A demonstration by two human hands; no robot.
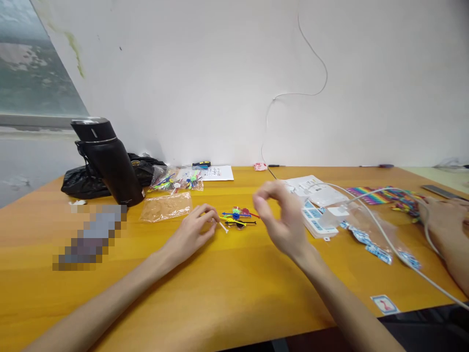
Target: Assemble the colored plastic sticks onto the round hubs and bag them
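Observation:
My left hand (194, 231) rests on the orange table (227, 288), fingers curled and pinching a small white stick (223, 226) at its end. Just right of it lies a little heap of coloured plastic picks (239, 217). My right hand (280, 220) hovers above the table right of the heap, blurred by motion, fingers loosely bent with thumb and forefinger close together; nothing shows between them.
A black flask (108, 161) and a black bag (84, 181) stand at the back left, with clear bags of picks (176, 181) and brown bits (165, 207). A white power strip (315, 219), cable, plastic bags and rainbow strips (384, 195) lie right. Another person's hand (445, 220) rests far right.

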